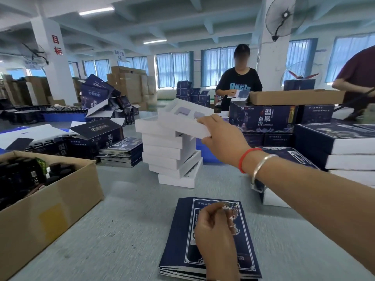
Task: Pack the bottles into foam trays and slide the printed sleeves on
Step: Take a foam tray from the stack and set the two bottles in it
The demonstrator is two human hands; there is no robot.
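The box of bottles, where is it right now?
In the head view, the open cardboard box of dark bottles sits at the table's left edge, left of the white tray stack and the flat sleeves.

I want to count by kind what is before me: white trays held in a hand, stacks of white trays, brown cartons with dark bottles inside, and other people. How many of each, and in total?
White tray gripped by the right hand: 1
Stack of white trays: 1
Brown carton of bottles: 1
Other people: 2
Total: 5
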